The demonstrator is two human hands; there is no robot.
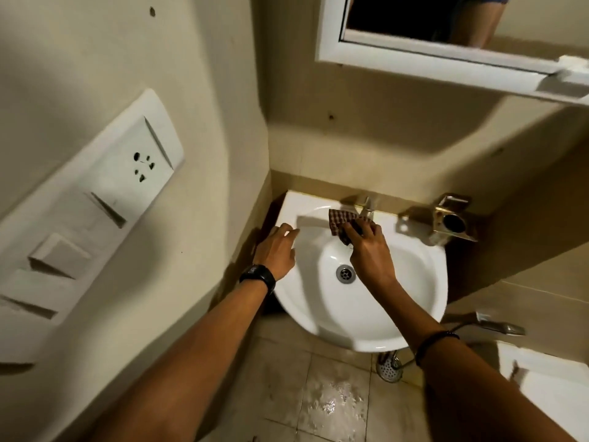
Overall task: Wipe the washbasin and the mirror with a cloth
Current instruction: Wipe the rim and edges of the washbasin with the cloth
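r hand [369, 250] grips bunched checkered cloth [342, 222] in white washbasin [411, 301].

1. Two hands at work: left hand [277, 250], right hand [369, 250].
2. One cloth [339, 220], in the right hand's grip.
3. One washbasin [414, 314] beneath both hands; one drain [345, 273], one tap [368, 205].
4. One mirror [398, 14] above the right hand.
5. One wristwatch [258, 277] behind the left hand.

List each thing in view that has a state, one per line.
cloth: bunched, gripped by the right hand against the basin's back wall
left hand: open, resting on the basin rim
drain: unplugged
tap: no stream visible
mirror: untouched
socket: nothing plugged in
floor: wet patch below the basin
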